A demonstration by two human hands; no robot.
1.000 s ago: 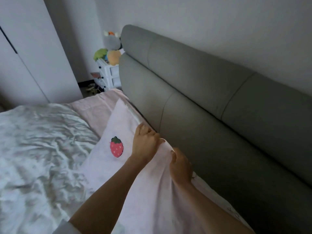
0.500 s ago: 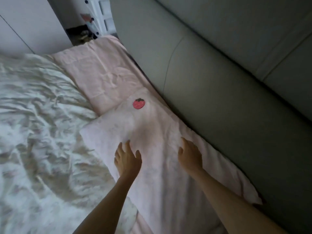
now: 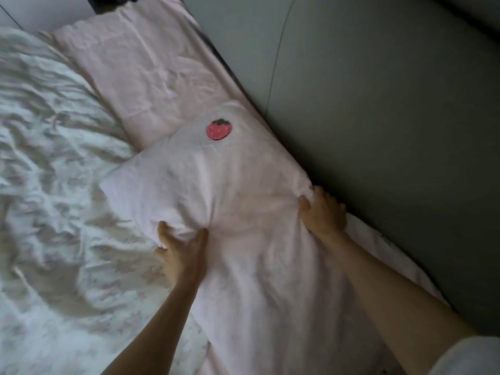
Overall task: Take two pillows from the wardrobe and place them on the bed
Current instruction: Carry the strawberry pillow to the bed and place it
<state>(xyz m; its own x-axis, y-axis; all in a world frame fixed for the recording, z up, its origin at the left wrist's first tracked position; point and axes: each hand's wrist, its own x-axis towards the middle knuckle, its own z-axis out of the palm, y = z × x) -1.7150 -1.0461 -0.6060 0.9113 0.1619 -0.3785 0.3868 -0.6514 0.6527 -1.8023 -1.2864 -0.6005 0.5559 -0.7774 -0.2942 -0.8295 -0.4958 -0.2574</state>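
Pillow: the pale pink pillow (image 3: 230, 185) with a strawberry patch (image 3: 219, 129) lies on the bed (image 3: 140, 66), one long side just beside the grey headboard (image 3: 378, 117), its near-left corner over the crumpled duvet (image 3: 54, 185).
Left hand: the left hand (image 3: 180, 255) has its grip closed on a bunch of the pillow's cloth along the near-left side, thumb and fingers gathering a fold.
Right hand: the right hand (image 3: 323, 212) holds the headboard-side edge, fingers curled into the fabric.
Step in hand: probably settling and squaring the pillow at the head of the bed.
Doing it well: pull evenly with both hands so the filling spreads flat, then release without dragging the cover.
Long axis: runs along the headboard, from the near right to the far left of the view; the strawberry end points away from the person.
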